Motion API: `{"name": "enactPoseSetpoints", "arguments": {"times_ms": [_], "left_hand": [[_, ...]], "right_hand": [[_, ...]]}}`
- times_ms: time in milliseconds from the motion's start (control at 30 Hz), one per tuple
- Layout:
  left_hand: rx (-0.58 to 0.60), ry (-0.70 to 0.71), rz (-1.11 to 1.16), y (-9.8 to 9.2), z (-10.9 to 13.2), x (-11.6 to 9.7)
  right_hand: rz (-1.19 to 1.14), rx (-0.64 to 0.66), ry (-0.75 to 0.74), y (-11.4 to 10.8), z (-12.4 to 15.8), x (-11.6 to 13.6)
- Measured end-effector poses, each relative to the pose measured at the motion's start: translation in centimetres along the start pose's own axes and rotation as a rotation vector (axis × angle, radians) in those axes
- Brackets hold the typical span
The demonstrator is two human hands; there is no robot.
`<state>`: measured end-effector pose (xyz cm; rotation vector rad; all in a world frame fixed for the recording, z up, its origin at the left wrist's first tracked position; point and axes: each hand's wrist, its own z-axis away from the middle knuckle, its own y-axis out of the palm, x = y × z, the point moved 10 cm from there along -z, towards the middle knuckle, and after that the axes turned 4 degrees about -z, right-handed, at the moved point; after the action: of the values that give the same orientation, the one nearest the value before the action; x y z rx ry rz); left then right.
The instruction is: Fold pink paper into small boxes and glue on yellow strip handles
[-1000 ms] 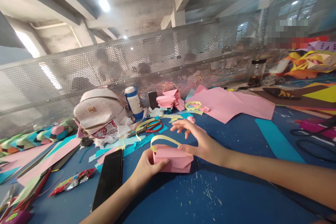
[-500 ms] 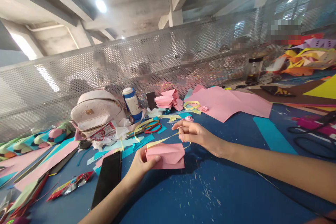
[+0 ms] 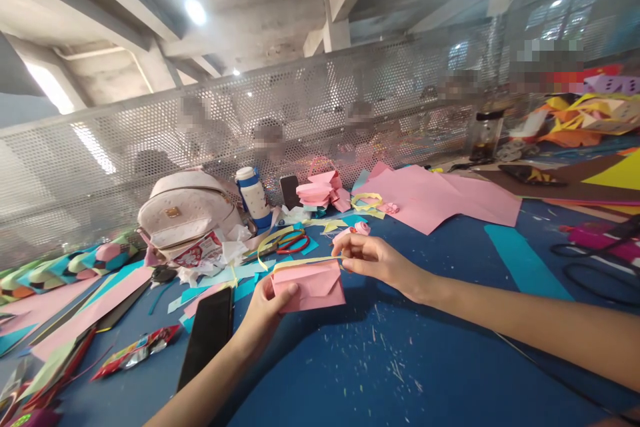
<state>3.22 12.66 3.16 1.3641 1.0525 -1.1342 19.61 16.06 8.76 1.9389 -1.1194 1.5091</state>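
A folded piece of pink paper (image 3: 310,283) is held up above the blue table, with the thumb of my left hand (image 3: 273,303) on its front and the fingers behind it. Along the paper's top edge lies a narrow yellow paper strip (image 3: 305,263). My right hand (image 3: 373,257) pinches the strip's right end at the upper right corner of the pink paper. Just beyond my right hand are small rolled pink paper pieces (image 3: 362,229). Scissors with red handles (image 3: 294,242) lie behind the pink paper, among blue and yellow scraps.
A black phone (image 3: 207,340) and a red snack wrapper (image 3: 135,352) lie to the left. Behind stand a pale backpack (image 3: 187,210) and a white-and-blue bottle (image 3: 253,197). Large pink sheets (image 3: 430,197) lie at the back right, before a perforated metal screen (image 3: 300,113).
My right hand has brought the yellow strip down flat along the pink paper's top edge. The pink paper has shifted slightly left and up in my left hand.
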Motion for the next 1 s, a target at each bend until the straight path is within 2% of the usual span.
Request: {"name": "enactPoseSetpoints", "arguments": {"times_ms": [133, 200, 267, 367, 467, 633, 833, 1000], "left_hand": [[0.0, 0.013, -0.053, -0.2, -0.2, 0.2], [0.001, 0.016, -0.076, -0.2, -0.3, 0.5], [0.009, 0.005, -0.069, -0.1, -0.4, 0.9], [0.039, -0.014, -0.038, 0.3, -0.3, 1.5], [0.08, -0.024, 0.006, 0.9, 0.0, 1.8], [0.148, -0.06, 0.1, 2.0, 0.5, 2.1], [0.283, -0.101, 0.177, 3.5, 1.3, 1.6], [0.331, -0.097, 0.162, 3.7, 1.3, 1.9]], "right_hand": [[0.099, -0.088, -0.085, -0.9, 0.1, 1.3], [0.216, -0.178, -0.199, -1.7, 0.5, 2.7], [0.384, -0.208, -0.352, -1.5, 1.4, 4.4], [0.737, -0.102, -0.604, 1.2, 3.0, 5.9], [1.058, 0.041, -0.756, 4.1, 4.2, 5.5], [1.268, 0.072, -0.838, 5.5, 4.4, 4.5], [1.281, 0.082, -0.812, 5.1, 4.0, 3.8], [1.27, 0.102, -0.809, 5.3, 4.1, 3.5]]}}
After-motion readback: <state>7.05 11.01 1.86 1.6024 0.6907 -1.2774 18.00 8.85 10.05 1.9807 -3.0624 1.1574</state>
